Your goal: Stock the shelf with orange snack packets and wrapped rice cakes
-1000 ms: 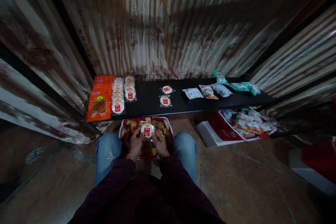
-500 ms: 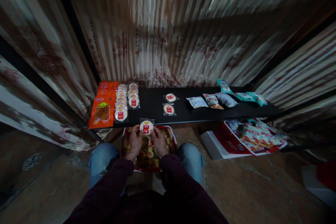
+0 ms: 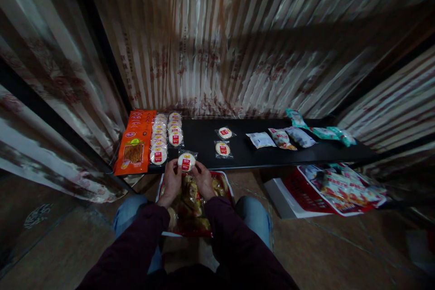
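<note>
Between my two hands is a round white cracker in a clear wrapper (image 3: 186, 161) with a red label. My left hand (image 3: 172, 180) pinches its left edge, and my right hand (image 3: 203, 180) pinches its right edge. The cracker is at the front edge of the black shelf (image 3: 197, 133). To its left, two overlapping rows of similar wrapped crackers (image 3: 158, 154) lie on the shelf. Two more wrapped crackers (image 3: 223, 148) lie apart, to the right. Below my hands, between my knees, stands a red and white box (image 3: 229, 186) holding wrapped food.
Orange snack packets (image 3: 134, 145) lie at the shelf's left end. White, red and blue-grey small bags (image 3: 261, 140) and green bags (image 3: 324, 133) are farther right. A second red box (image 3: 301, 190) of packets stands below. Black posts (image 3: 102, 36) and striped curtain sheets (image 3: 204, 54) enclose the shelf.
Both hands have brought the wrapped cracker slightly forward and left, so it now overlaps the shelf's front edge. The view has shifted a little.
</note>
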The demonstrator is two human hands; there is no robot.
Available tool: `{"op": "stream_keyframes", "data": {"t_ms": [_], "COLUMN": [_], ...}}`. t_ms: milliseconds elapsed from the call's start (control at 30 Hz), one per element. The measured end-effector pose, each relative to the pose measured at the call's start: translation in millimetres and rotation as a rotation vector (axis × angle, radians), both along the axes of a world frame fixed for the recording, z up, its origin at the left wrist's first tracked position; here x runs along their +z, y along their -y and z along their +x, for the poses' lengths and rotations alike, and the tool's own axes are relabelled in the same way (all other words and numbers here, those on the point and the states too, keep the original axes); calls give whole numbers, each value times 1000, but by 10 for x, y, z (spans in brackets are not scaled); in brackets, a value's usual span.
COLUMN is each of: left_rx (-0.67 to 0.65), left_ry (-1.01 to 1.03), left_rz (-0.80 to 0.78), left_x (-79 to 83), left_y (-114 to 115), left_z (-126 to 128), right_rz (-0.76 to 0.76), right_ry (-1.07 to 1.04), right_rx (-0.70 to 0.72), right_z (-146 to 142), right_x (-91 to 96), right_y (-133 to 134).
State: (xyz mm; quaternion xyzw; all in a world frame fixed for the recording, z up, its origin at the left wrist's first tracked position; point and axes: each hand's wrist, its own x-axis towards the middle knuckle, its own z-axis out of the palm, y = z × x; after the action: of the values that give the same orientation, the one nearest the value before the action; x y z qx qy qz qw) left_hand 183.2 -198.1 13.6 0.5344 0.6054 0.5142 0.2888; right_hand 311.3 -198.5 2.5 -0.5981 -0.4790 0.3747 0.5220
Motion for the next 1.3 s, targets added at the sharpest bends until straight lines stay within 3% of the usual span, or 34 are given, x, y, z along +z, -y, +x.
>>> {"op": "stream_keyframes", "data": {"t_ms": [400, 800, 1300], "left_rx": [-59, -39, -44], "left_ry": [-136, -242, -163], "left_rz": [104, 158, 123], "left_x": [-8, 31, -116], "left_y": [-288, -428, -548], "left_z": [-194, -165, -95], "right_rz": [5, 24, 47], "right_ry": [20, 94, 53], "right_rx": [38, 37, 52], "right_z": [-114, -140, -222], "right_x": [-23, 27, -106], "right_y": [-369, -621, -978]}}
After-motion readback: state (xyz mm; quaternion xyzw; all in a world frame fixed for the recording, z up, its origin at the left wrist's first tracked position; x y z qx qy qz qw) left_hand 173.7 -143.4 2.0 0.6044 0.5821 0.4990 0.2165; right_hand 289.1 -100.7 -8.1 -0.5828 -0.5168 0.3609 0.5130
